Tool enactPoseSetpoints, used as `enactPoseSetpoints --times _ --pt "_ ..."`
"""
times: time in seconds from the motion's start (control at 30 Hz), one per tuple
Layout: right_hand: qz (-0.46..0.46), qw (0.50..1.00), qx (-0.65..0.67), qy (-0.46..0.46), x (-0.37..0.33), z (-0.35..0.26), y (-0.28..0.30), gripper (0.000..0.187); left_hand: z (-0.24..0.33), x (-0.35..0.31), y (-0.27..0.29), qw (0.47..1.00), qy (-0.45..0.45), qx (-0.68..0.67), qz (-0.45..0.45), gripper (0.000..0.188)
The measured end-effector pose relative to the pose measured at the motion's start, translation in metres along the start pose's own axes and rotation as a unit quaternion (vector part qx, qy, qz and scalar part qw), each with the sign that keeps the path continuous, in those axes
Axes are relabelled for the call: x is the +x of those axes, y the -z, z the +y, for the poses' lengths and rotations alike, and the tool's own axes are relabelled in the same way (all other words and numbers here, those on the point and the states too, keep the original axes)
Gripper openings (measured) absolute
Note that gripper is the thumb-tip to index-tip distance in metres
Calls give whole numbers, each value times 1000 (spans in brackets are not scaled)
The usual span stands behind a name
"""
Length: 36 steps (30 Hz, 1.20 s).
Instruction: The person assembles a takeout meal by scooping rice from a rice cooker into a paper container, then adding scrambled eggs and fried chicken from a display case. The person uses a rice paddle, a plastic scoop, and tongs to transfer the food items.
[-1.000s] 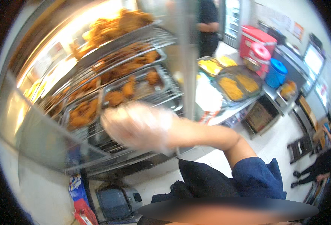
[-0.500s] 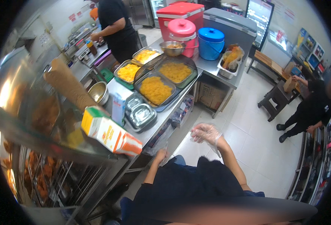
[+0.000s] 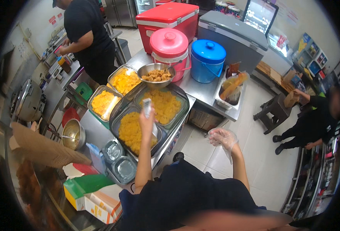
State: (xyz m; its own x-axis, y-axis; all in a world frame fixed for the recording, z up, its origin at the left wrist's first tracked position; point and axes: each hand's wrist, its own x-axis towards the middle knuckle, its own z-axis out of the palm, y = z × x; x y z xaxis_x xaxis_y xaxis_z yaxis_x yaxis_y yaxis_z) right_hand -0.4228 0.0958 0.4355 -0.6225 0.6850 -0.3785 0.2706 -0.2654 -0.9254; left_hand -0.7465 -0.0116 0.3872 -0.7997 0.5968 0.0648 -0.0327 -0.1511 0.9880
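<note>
Two hands showed above the person's dark top: the left hand point(image 3: 147, 119), bare, was raised with its fingers closed round a small, pale, thin utensil point(image 3: 147, 106), possibly a spoon or tong handle, though blur made its kind hard to tell; it stuck up at twelve o'clock from the fist, over the steel tray of yellow rice point(image 3: 133, 133). The right hand point(image 3: 223, 138), in a loose clear plastic glove, hung half open and empty over the pale floor at three o'clock from the left hand. That utensil looked light and stiff, and probably slick if greasy, so a firm pinch low on the shaft, as held, seemed the sound grip. Around the left hand, a larger tray of yellow rice point(image 3: 166, 106) lay at one o'clock, two smaller trays point(image 3: 116, 90) at eleven, and a steel bowl of fried pieces point(image 3: 155, 75) at twelve, just in front of a pink round cooler point(image 3: 170, 48) and a blue bucket with lid point(image 3: 207, 59). Empty foil containers point(image 3: 120, 159) sat at seven o'clock, with cardboard boxes point(image 3: 95, 196) beyond them. Farther out, a person in black point(image 3: 87, 34) worked at the counter at eleven o'clock, and another person in black point(image 3: 316, 119) stood at three.
</note>
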Motion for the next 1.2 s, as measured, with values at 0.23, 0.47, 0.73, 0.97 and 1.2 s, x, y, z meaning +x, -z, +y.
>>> enactPoseSetpoints --times 0.23,0.47,0.73,0.97,1.2 --pt "48 997 53 3 59 -10 38 22 12 129 -31 973 -44 114 197 38" --pt "220 970 53 88 121 -31 205 26 14 112 -44 934 -67 184 300 38" --pt "292 935 -76 185 275 -40 391 18 0 127 -84 932 28 157 326 37" --pt "236 827 -394 324 370 -15 417 17 -10 124 -89 946 119 35 299 20" --pt "225 874 -250 351 354 -24 406 17 -4 98 -119 938 111 82 318 10"
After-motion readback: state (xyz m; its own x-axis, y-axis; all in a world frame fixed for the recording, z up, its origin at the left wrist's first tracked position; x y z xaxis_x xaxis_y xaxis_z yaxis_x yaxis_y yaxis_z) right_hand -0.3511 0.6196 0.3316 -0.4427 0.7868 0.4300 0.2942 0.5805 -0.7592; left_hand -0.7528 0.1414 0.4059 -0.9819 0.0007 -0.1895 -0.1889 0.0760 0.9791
